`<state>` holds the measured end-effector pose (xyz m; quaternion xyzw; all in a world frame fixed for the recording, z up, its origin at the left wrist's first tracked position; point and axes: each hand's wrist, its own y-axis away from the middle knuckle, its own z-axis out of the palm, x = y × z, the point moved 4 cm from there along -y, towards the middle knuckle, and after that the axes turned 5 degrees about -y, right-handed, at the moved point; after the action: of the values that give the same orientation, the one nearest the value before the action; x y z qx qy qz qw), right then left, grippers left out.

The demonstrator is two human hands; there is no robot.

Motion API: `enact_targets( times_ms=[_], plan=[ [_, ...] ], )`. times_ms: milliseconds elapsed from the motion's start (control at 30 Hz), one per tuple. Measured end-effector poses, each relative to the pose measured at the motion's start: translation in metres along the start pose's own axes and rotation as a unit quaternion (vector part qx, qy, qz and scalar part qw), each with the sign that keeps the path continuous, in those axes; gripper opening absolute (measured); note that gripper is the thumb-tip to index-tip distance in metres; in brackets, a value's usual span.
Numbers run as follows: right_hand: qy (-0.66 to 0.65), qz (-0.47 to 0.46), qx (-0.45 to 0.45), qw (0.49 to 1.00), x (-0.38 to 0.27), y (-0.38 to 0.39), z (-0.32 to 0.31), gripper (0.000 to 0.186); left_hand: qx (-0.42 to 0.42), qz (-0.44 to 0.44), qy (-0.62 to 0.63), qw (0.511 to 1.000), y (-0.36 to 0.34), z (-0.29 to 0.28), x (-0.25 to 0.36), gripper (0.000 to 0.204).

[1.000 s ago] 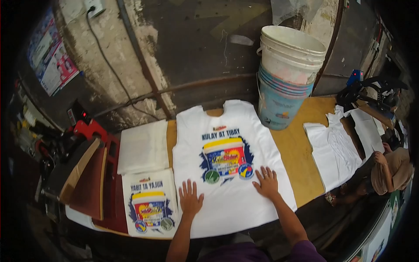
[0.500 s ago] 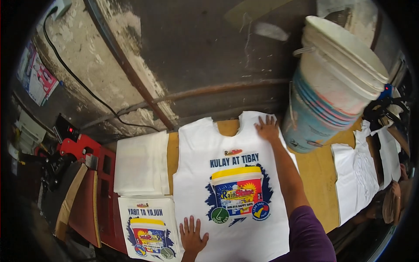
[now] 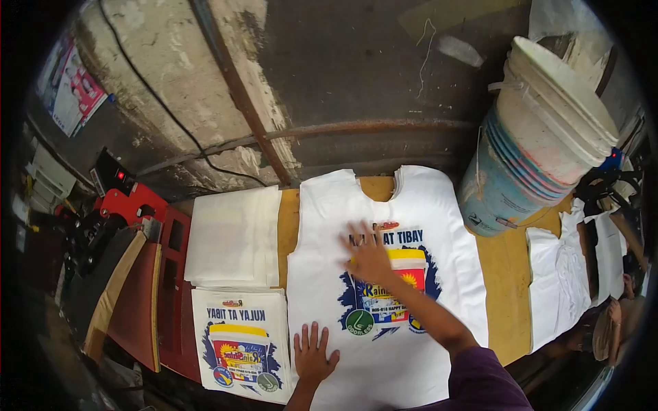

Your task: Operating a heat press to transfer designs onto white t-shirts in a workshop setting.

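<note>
A white shirt piece (image 3: 411, 370) with a cut-out neck lies flat, neck away from me, on a brown tabletop. Its front carries a colourful paint-bucket print (image 3: 404, 277). My left hand (image 3: 313, 353) rests spread at the piece's lower left edge. Over the upper left of the print is my right hand (image 3: 368, 253), fingers apart and slightly blurred; it covers part of the lettering. Neither hand holds anything. Left of the shirt piece sits a stack of printed sheets (image 3: 240, 342) showing the same design mirrored. Beyond that stack lies a pile of plain off-white sheets (image 3: 236, 236).
Stacked plastic buckets (image 3: 541, 130) stand at the back right. White cloth pieces (image 3: 558, 288) lie at the right edge, near another person's arm (image 3: 615, 312). A red machine (image 3: 137, 202) is on the left. Behind the table rises a dark wall (image 3: 343, 75) with a hanging black cable (image 3: 157, 96).
My right hand has come from the far right shoulder of the shirt piece down and left to the print. My left hand stays by the lower left edge. The view has shifted slightly.
</note>
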<state>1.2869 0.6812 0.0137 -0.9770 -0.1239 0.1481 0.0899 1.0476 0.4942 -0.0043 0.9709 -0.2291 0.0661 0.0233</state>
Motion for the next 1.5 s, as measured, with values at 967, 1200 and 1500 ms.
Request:
enact_targets(
  times_ms=[967, 1200, 1500],
  plan=[
    [0.011, -0.03, -0.106, 0.994, -0.34, 0.279, 0.037, 0.06, 0.038, -0.387, 0.314, 0.866, 0.566, 0.024, -0.281, 0.024],
    [0.065, -0.006, -0.2, 0.978, -0.344, 0.265, 0.042, 0.06, -0.026, -0.287, 0.422, 0.859, 0.539, 0.012, -0.334, 0.027],
    [0.215, 0.077, -0.414, 0.881, -0.357, 0.236, 0.029, 0.071, 0.175, -0.362, 0.319, 0.858, 0.532, -0.037, -0.517, 0.023]
  ],
)
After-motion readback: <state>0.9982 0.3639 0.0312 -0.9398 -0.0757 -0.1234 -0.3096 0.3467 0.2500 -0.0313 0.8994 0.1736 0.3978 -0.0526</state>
